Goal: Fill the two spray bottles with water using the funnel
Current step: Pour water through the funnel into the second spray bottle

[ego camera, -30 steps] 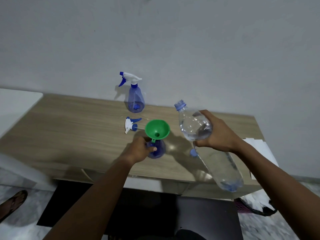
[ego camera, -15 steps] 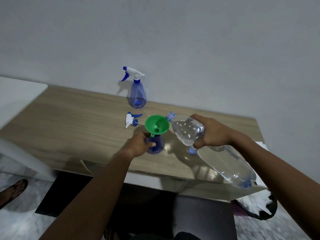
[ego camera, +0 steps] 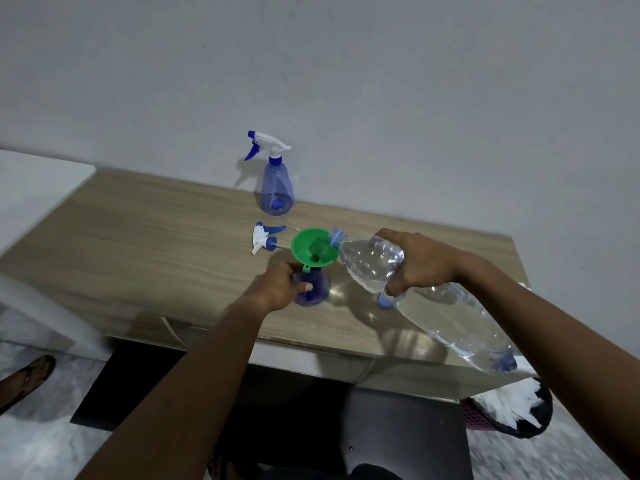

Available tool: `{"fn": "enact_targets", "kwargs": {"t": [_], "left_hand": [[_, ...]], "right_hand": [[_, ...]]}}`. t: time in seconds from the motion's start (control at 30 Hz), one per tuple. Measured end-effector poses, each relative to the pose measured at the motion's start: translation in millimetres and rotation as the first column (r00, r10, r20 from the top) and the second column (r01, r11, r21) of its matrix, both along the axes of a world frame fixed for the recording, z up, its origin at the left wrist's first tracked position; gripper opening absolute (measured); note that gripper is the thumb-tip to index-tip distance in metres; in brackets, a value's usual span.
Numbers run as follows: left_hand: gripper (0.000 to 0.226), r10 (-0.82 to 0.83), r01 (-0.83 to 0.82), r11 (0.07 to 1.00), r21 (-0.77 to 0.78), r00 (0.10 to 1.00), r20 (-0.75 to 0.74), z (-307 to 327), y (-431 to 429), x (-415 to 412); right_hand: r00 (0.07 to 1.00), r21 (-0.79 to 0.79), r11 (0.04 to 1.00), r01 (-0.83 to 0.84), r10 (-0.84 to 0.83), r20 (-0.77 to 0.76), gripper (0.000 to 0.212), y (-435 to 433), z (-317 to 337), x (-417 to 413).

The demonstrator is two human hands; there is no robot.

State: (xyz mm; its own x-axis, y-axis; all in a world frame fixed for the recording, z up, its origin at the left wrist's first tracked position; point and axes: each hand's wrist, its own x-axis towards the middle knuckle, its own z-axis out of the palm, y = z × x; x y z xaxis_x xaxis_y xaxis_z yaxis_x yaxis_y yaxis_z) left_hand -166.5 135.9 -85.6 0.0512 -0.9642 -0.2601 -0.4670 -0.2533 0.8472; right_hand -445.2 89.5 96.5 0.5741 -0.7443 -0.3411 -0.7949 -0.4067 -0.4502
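Green funnel (ego camera: 313, 250) seated in the open spray bottle (ego camera: 311, 287) on the bench (ego camera: 138, 258), steadied by the left hand (ego camera: 278, 289) wrapped round its body. Right hand (ego camera: 420, 263) clasps the tilted water bottle (ego camera: 433, 299), mouth at the funnel rim. Probable faults: too fast a pour overflows the funnel; the heavy bottle nudges it askew.

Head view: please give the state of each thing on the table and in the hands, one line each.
Near spray bottle: upright, head off, held by left hand.
Funnel: seated in its neck.
Water bottle: uncapped, tilted, mouth at funnel rim, held by right hand.
Loose spray head: lying on table.
Far spray bottle: upright, head on.
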Motion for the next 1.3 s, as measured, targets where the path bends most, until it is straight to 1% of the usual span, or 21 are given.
{"fn": "enact_targets", "kwargs": {"t": [0.2,0.37,0.47,0.57,0.8,0.93,1.13,1.3], "left_hand": [[0.046,-0.015,0.014,1.000,-0.017,0.999,-0.032,5.6,1.5,-3.0],[0.045,-0.007,0.006,1.000,-0.024,0.999,-0.039,9.6,3.6,-4.6],[0.045,-0.014,0.014,1.000,0.009,0.999,-0.033,6.1,2.3,-3.2],[0.050,-0.005,0.005,1.000,0.011,0.999,-0.034,-6.9,-2.3,1.9],[0.045,-0.013,0.012,0.999,-0.031,1.000,-0.027,15.7,6.7,-5.8],[0.046,-0.013,0.012,1.000,-0.021,1.000,-0.024,18.6,8.3,-7.1],[0.048,-0.011,0.011,1.000,0.024,1.000,-0.003,8.0,4.3,-2.8],[0.048,-0.008,0.008,1.000,0.015,1.000,-0.013,3.3,1.7,-1.4]], "right_hand": [[0.999,0.016,1.000,-0.004,0.004,-0.041,0.066,1.2,0.5,1.5],[0.997,0.025,1.000,-0.012,0.014,-0.079,0.064,2.9,0.7,3.2],[0.996,0.023,1.000,-0.009,0.011,-0.088,0.064,3.7,1.5,3.2],[0.996,0.020,1.000,-0.006,0.008,-0.090,0.065,4.6,2.9,2.9],[0.996,0.029,1.000,-0.009,0.011,-0.092,0.065,5.6,4.1,1.4],[0.996,0.034,0.999,-0.004,0.008,-0.090,0.065,5.7,4.5,0.1],[0.996,0.041,0.999,-0.010,0.013,-0.090,0.068,6.3,5.4,-1.5],[0.995,0.044,0.999,-0.021,0.025,-0.092,0.066,7.2,5.5,-1.7]]}}
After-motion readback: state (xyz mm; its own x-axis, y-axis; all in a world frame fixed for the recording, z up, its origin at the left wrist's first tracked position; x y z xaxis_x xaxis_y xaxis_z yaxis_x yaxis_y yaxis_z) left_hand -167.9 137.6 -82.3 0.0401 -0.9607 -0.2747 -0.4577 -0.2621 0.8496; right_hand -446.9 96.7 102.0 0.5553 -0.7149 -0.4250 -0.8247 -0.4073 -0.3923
